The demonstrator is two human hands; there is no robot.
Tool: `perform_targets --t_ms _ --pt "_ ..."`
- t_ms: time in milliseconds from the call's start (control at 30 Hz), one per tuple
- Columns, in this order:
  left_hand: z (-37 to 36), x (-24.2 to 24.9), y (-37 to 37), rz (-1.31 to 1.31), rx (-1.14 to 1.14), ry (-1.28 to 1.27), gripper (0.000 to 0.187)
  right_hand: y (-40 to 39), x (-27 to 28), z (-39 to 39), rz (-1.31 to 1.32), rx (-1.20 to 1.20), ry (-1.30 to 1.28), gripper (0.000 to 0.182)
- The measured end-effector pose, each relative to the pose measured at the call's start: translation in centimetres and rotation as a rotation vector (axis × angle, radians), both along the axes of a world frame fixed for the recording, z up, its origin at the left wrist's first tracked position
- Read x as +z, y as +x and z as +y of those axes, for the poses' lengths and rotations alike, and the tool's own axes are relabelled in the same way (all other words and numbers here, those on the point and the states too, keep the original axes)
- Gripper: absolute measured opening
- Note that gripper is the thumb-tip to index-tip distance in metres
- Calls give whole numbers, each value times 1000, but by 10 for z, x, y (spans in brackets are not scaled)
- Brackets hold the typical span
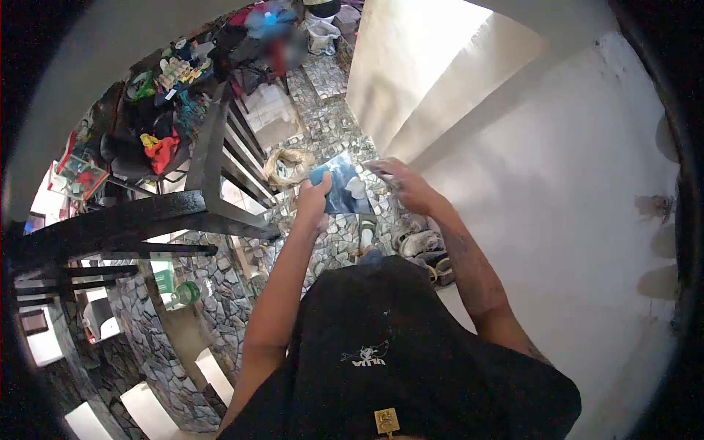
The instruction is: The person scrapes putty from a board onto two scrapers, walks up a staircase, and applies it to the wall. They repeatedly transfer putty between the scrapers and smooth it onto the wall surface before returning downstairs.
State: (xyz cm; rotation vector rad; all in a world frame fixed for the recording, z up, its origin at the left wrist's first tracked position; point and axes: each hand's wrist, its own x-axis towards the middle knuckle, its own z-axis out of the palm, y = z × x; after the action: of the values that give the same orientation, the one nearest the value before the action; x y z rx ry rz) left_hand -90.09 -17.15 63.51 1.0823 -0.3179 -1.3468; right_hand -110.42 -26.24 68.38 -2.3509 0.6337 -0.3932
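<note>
My left hand (pixel 314 196) grips the left edge of a flat, glossy blue plastic packet or sheet (pixel 339 198), thumb on top. A small white lump (pixel 356 188) lies against the packet's right side; I cannot make out what it is. Just to the right of the packet is my right hand (pixel 405 185), apart from it. Its fingers stretch toward the packet, slightly blurred, with whitish smears on them, and I see nothing held in them.
A dark railing (pixel 202 169) runs along my left. Shoes (pixel 422 242) stand on the stone-patterned floor (pixel 334 253) by the white wall (pixel 543 205) at right. Beyond the packet lies a beige bag (pixel 290 167). Clothes (pixel 163 150) are piled at the upper left.
</note>
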Motion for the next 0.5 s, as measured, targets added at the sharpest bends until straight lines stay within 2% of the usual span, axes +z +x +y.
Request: perform_targets --t_ms 67,100,200,233,267,333,367,467,500 --pt "-14 -26 -2 -24 -34 31 18 19 -10 1 29 28 58 60" --pt "-21 -44 -2 -77 21 24 23 23 -17 1 48 49 89 59" --pt "-38 -69 4 -492 19 242 28 26 -69 -1 87 41 203 63" --pt "-45 -80 11 -697 -123 247 32 28 -72 1 84 71 196 61" --pt "-56 -95 15 -794 -162 286 32 31 -75 3 96 52 247 63" --pt "-77 -152 21 -993 -250 360 34 38 -89 5 114 7 345 69" --pt "-78 -147 22 -975 -187 402 34 32 -110 -2 150 96 151 67" --pt "-90 -121 21 -929 -24 466 37 20 -124 -12 252 122 484 55" --pt "-101 -119 26 -919 16 453 37 9 -128 -14 238 172 776 57"
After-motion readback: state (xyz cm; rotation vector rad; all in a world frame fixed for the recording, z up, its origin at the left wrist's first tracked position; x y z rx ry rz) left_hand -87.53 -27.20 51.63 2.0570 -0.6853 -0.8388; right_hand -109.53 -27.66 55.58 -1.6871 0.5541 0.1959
